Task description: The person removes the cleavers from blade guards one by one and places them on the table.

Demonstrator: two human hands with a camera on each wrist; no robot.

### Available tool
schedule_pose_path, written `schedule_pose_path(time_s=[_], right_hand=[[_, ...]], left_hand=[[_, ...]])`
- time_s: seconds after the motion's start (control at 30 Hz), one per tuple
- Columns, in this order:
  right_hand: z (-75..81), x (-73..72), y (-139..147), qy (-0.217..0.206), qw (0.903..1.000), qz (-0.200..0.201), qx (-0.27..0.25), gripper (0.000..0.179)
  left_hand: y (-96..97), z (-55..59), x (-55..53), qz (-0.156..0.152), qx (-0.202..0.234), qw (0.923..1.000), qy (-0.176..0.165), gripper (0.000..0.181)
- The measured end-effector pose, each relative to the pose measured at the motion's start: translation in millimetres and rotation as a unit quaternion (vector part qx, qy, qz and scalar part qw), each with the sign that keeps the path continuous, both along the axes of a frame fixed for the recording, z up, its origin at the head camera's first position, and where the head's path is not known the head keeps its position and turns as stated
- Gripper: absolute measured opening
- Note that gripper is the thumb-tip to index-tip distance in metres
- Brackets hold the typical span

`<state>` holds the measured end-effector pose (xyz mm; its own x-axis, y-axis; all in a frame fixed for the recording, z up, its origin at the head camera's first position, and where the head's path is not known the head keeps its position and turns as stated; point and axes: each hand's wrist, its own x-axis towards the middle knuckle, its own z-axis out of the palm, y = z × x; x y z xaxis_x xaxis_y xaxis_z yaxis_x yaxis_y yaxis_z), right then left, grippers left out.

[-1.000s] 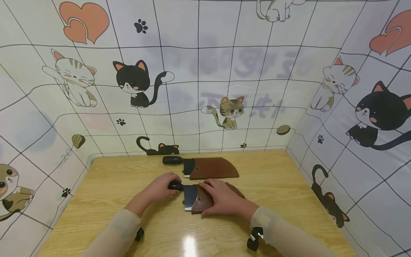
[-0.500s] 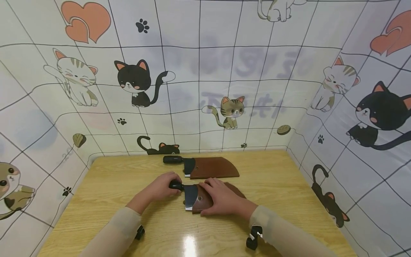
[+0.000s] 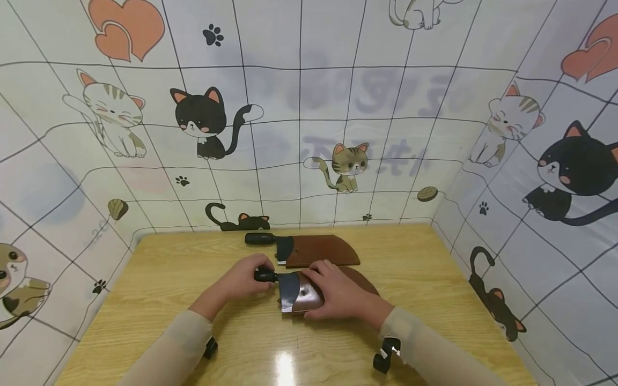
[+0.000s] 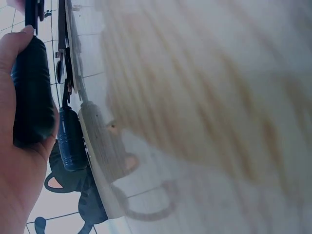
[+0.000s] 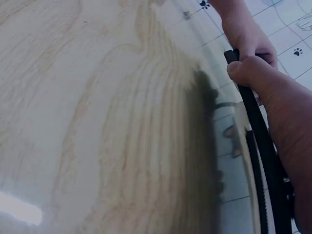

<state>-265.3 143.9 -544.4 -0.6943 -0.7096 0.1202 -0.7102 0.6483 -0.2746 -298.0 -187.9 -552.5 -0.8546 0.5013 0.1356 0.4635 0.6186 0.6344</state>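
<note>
In the head view, a cleaver [image 3: 289,289] in a brown leather sheath [image 3: 359,280] lies across the middle, handle to the left. My left hand [image 3: 243,277] grips its black handle [image 3: 264,275]; the left wrist view shows fingers and thumb wrapped round that handle [image 4: 34,92]. With my right hand [image 3: 339,292] I hold the sheath, thumb at the near edge and fingers over the top, covering its middle. The right wrist view shows the sheath [image 5: 261,131] edge-on, raised off the tabletop. Behind it lies a second sheathed cleaver [image 3: 321,251], untouched.
Both cleavers are over a glossy wooden table [image 3: 169,268]. A white cloth wall [image 3: 270,150] printed with cats and grid lines rises at the back and both sides. The far cleaver sits close to the table's back edge.
The near cleaver has come up off the table and tilted, its sheath now catching light. My right hand has shifted slightly up with it; the left keeps its grip. The far cleaver stays put.
</note>
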Motion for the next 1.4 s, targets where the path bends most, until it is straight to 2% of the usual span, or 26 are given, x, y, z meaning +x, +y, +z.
schedule_pose_path(time_s=[0.23,0.4,0.63,0.9,1.4], right_hand=[[4.9,-3.6,3.1,0.021,0.9997,0.012,0.004,0.111],[12.7,-1.0,3.7,0.029,0.9995,0.016,0.004,0.112],[24.6,2.5,3.0,0.04,0.9989,0.012,0.022,0.117],[26.7,3.9,2.2,0.064,0.9971,0.015,0.038,0.125],[31.5,6.3,4.0,0.084,0.996,0.016,0.024,0.123]], left_hand=[[-1.5,3.5,0.6,-0.005,0.035,0.9994,0.004,0.032],[-2.6,4.1,0.9,0.004,0.048,0.9989,0.004,0.03],[-2.7,12.4,1.1,0.006,0.075,0.9971,0.005,0.027],[-1.6,19.7,2.5,0.008,0.079,0.9968,-0.012,0.027],[-0.3,28.4,5.1,0.006,0.067,0.9977,0.012,0.029]])
